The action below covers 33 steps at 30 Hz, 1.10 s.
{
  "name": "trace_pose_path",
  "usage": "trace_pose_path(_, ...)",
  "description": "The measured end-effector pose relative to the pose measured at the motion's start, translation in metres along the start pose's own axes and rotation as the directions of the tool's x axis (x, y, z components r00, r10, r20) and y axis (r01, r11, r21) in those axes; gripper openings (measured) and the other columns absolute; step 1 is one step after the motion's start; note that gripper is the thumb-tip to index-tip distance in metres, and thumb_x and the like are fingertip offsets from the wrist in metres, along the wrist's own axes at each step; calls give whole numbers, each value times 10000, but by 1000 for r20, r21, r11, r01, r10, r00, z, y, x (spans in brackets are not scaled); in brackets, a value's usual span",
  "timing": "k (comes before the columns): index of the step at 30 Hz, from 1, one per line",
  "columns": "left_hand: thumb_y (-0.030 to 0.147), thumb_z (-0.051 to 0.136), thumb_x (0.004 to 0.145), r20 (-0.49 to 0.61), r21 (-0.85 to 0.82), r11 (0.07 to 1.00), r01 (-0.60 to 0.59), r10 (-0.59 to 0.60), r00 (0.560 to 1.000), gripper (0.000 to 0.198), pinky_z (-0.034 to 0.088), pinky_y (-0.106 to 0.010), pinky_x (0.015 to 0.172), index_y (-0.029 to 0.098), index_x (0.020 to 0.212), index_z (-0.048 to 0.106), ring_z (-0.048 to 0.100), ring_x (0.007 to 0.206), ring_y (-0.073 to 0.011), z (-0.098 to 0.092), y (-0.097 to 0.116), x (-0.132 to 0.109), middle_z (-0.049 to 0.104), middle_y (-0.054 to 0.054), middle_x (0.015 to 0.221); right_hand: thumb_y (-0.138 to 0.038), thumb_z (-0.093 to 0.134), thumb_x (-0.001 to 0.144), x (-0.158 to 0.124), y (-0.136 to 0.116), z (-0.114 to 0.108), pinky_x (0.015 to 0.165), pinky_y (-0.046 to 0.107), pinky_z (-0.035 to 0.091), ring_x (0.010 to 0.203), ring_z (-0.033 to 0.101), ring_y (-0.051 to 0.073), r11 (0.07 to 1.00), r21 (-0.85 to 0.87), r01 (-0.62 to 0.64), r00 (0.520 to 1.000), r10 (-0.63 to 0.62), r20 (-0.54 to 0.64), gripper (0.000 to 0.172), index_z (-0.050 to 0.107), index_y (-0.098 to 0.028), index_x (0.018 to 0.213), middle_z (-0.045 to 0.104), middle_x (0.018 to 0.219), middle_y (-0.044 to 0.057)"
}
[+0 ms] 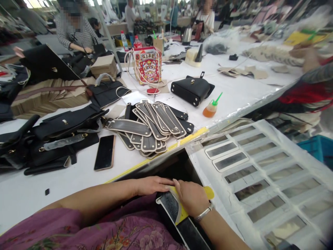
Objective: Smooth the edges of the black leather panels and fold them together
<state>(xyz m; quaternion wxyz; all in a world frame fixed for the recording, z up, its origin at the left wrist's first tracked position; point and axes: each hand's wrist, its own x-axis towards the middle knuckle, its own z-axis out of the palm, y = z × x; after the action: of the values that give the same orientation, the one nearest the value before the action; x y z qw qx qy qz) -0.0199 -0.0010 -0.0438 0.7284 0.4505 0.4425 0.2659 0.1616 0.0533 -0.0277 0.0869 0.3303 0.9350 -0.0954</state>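
Observation:
A black bag piece with pale edges lies slanted across my lap, and a dark, worn-looking strip shows at its upper end. Over that end bends a yellow sheet with a greyish underside. My right hand, with a silver bracelet at the wrist, is closed around the sheet; a rounded yellow end sticks out beyond the knuckles. From the left, my left hand reaches in with its fingers together at the sheet's upper edge, meeting the right hand's fingertips. Its thumb is hidden.
Grey straps with beige edges are piled on the table ahead, near a phone. Black bags lie left; another bag and an orange glue bottle stand farther back. A slotted white board bears two strips at right. People work beyond.

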Motion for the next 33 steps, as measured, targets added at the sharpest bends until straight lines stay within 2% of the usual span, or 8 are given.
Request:
trace_pose_path(6, 383, 509, 796, -125, 28, 1000, 8, -5, 992, 363, 387, -311, 888, 196, 1092, 606, 537, 1012, -228, 15, -10, 0, 618, -19, 1082, -316, 239, 933, -6, -11, 6, 469, 269, 345, 635, 634, 204, 999, 17, -46, 999, 46, -10, 385, 599, -196, 1000, 643, 694, 78)
trace_pose_path(10, 365, 507, 795, -69, 134, 987, -90, 100, 993, 364, 377, -293, 896, 174, 1094, 590, 523, 1022, -218, 20, -9, 2, 595, -32, 1115, -290, 283, 922, -19, -17, 1, 471, 260, 343, 649, 634, 200, 999, -35, -28, 999, 29, 46, 340, 500, -251, 1180, 648, 791, 71)
trace_pose_path(14, 436, 478, 822, 12, 260, 962, -83, 83, 997, 393, 361, -303, 916, 208, 1124, 581, 519, 1031, -213, 7, -3, -5, 608, -18, 1090, -349, 259, 928, -40, -15, -6, 517, 279, 382, 655, 627, 219, 983, -75, -169, 984, 172, 36, 368, 594, -206, 981, 629, 695, 63)
trace_pose_path(17, 514, 359, 860, -65, 304, 952, -46, 69, 995, 457, 376, -314, 891, 203, 1060, 628, 560, 936, -199, -5, 2, -23, 614, -38, 1071, -353, 255, 924, -70, -5, -15, 533, 287, 409, 634, 614, 215, 941, 7, -338, 941, 338, 18, 396, 608, -186, 858, 615, 664, 65)
trace_pose_path(20, 567, 375, 832, -142, 146, 988, 46, -25, 989, 520, 452, -316, 706, 218, 1180, 542, 592, 669, -148, -6, -3, -41, 594, -72, 1075, -302, 321, 899, -108, -3, -29, 601, 263, 442, 660, 598, 180, 902, 226, -367, 928, 373, 14, 342, 629, -153, 922, 641, 781, 96)
trace_pose_path(23, 593, 408, 810, 10, -112, 989, 92, -91, 996, 631, 453, -286, 585, 284, 1349, 299, 593, 574, -139, 4, -20, -44, 620, -54, 929, -349, 301, 888, -140, -19, -40, 665, 203, 450, 721, 589, 148, 845, 412, -341, 927, 374, 1, 399, 643, -147, 933, 663, 851, 63)
trace_pose_path(29, 632, 349, 816, 16, -406, 914, -6, 13, 1000, 595, 419, -236, 514, 250, 1269, 410, 554, 527, -128, 25, -46, -23, 598, -10, 702, -468, 415, 824, -156, -76, -24, 731, 262, 466, 845, 586, 211, 352, 892, -284, 866, 494, 81, 390, 594, -171, 1003, 646, 915, 52)
trace_pose_path(33, 656, 333, 806, -11, -481, 873, -76, 80, 997, 599, 373, -200, 474, 211, 1168, 507, 526, 528, -114, 31, -44, -22, 597, -11, 694, -451, 455, 793, -141, -105, -7, 698, 269, 429, 766, 562, 204, 510, 802, -312, 795, 602, -74, 327, 611, -170, 734, 621, 766, 39)
